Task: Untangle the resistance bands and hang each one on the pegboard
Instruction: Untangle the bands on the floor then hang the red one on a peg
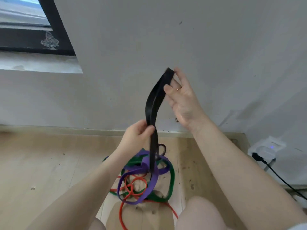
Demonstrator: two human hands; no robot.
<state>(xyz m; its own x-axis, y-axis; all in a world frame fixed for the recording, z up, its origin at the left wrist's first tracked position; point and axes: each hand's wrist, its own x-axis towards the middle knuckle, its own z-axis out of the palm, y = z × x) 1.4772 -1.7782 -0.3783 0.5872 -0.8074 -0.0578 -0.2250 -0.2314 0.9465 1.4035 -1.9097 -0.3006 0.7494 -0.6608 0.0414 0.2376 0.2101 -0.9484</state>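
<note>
Black, glossy and flat, the wide rubber resistance band (153, 103) is rising out of the pile, and you are holding it in both hands: your left hand (136, 135) is pinching the doubled strap low down between thumb and curled fingers, while your right hand (181, 100) is lifting its top fold, fingers mostly straight and spread, with the fingertips catching the loop's upper end. Its lower end is running down into the knot on the pale wooden floor (41, 163), passing through the broad purple band (149, 185), with the dark green band (172, 180) and the thin orange-red band (131, 188) coiled beneath. To do this step well, I would judge you should be sliding the left hand down the strap to find where the purple loop is crossing it, easing that crossing open rather than hauling upward, since a hard pull looks likely to tighten the tangle and drag the whole pile up. For room, you are working close to the grey wall (216, 39); open floor is lying to your left, while the white plug adapter and its black cable (265, 151) are sitting low to your right. No pegboard is showing here.
</note>
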